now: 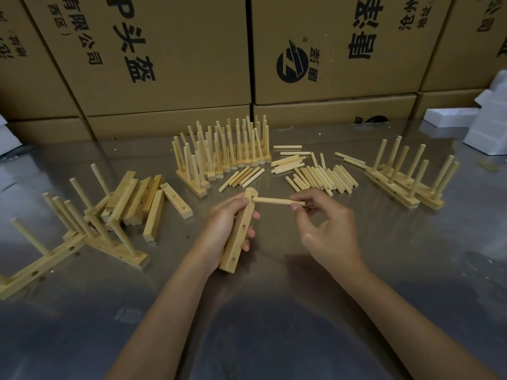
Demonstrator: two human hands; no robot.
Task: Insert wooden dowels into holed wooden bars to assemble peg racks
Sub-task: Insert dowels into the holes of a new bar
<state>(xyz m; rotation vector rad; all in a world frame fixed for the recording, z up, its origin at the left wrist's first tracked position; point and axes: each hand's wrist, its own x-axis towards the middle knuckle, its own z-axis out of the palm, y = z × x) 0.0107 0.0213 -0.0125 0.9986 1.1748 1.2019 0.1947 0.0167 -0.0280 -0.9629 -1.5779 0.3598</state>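
Several cardboard cartons (170, 50) stand stacked behind the steel table (274, 311), printed upside down in black; I can read "有限公司", "头盔" and a "P", and the next carton carries a round logo (291, 65) with an ® mark. White foam blocks (491, 124) lie at the table's far right corner.

My left hand (222, 229) grips a holed wooden bar (238, 233), fingers curled round it, above the table's middle. My right hand (329, 229) pinches a dowel (274, 201) between thumb and fingertips, its tip at the bar's top hole; I cannot tell how deep it sits.

Beyond the bar, loose dowels (318, 176) lie scattered, with a dense row of finished peg racks (225, 149) standing behind them. Right of the bar stand two more racks (411, 182). Left of it lies a heap of bare bars (142, 198) and tipped, partly filled racks (82, 231).
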